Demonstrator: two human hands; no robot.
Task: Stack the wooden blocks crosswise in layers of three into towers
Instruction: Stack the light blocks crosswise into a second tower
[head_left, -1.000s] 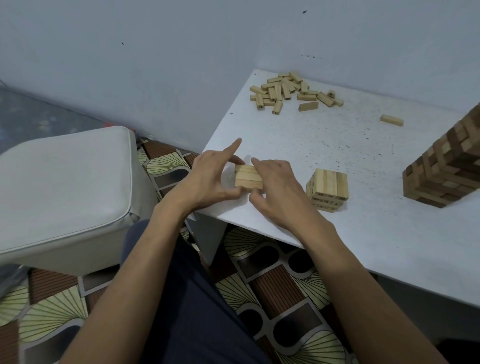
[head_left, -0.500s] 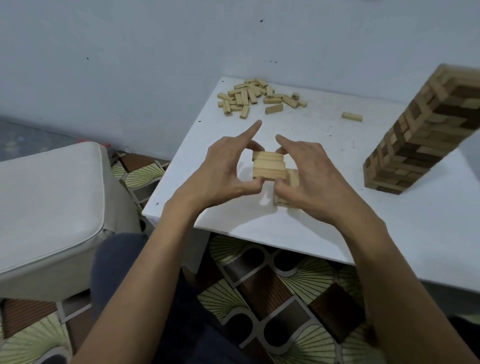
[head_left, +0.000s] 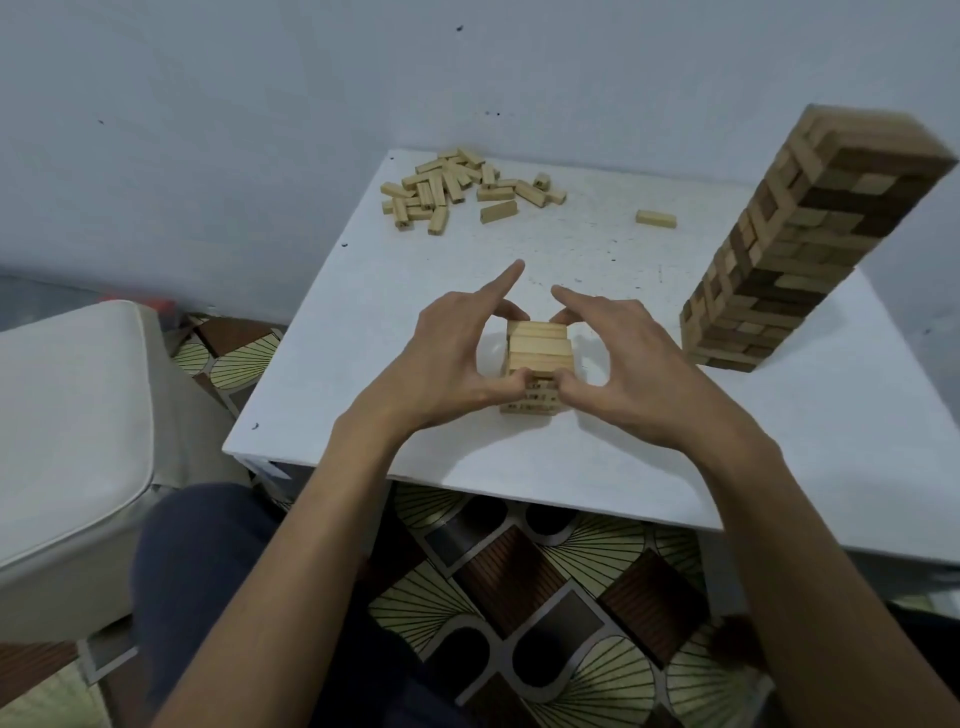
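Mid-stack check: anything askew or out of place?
A lone block lies apart from the loose pile. The tall tower seems to lean right, perhaps lens distortion. The top layer between left hand and right hand looks square.

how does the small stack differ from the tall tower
The small stack is a few layers high; the tall tower has many. The small stack is all pale wood; the tall tower mixes pale and dark blocks. Left hand and right hand pinch the small stack; the tall tower stands untouched. Both are crosswise-layered.
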